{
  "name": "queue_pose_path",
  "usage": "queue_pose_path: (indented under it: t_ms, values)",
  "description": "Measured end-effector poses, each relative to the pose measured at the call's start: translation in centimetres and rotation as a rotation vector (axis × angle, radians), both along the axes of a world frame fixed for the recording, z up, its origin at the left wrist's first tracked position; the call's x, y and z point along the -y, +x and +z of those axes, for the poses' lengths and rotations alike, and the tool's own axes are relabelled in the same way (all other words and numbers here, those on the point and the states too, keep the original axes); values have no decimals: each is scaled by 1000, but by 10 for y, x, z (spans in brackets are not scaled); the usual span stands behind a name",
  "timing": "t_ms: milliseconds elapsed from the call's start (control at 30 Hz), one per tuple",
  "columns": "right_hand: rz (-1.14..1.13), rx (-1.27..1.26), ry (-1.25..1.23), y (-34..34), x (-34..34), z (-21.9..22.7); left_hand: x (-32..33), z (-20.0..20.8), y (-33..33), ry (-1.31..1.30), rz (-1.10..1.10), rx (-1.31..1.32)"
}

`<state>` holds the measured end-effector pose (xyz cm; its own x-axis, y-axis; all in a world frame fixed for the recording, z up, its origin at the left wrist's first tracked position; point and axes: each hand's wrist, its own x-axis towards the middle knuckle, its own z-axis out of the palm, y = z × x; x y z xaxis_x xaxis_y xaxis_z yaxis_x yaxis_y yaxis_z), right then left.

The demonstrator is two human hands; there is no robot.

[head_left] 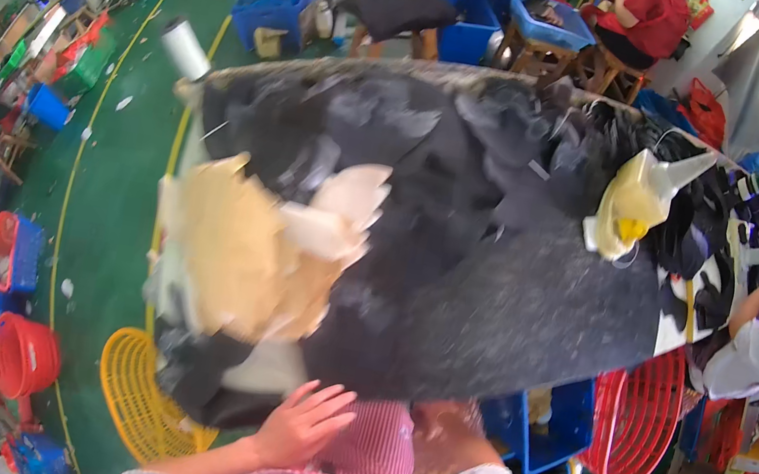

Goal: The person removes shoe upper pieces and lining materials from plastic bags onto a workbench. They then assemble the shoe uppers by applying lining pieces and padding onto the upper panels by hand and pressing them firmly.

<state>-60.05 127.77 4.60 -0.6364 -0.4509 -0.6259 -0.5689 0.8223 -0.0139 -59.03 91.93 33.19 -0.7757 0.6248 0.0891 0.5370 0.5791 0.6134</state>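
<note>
My left hand (306, 424) is open, its fingers spread near the front edge of the worktable, and nothing shows in it. My right forearm (456, 446) reaches to the table edge right of a pink striped cloth (374, 442); the fingers of that hand cannot be made out. Beyond my left hand lies a loose pile of flat cream and tan cut pieces (235, 247) with jagged edges, blurred. Dark sheets and scraps (416, 147) cover much of the far tabletop. A yellowish container with a pale cone-shaped spout (624, 204) stands at the back right.
The table has a dark surface (528, 314). A yellow basket (131, 391) stands below its left side; a blue crate (559, 426) and a red basket (634, 419) stand at its right. A white spool (186, 49) is at the back-left corner. A person (754, 349) sits at the right.
</note>
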Motion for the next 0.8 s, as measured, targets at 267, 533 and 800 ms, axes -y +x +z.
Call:
queue_pose_path:
  t_ms: [267, 533, 800]
  values:
    - [-507, 62, 61, -50, -91, -1, -77, -22, -168, -257, 244, -183]
    - [-671, 154, 38, -33, -113, 33, -105, -12, -215, -163, -9, -361]
    - [-315, 248, 100, -38, -160, 42, -181, -22, -123, -191, -240, -592]
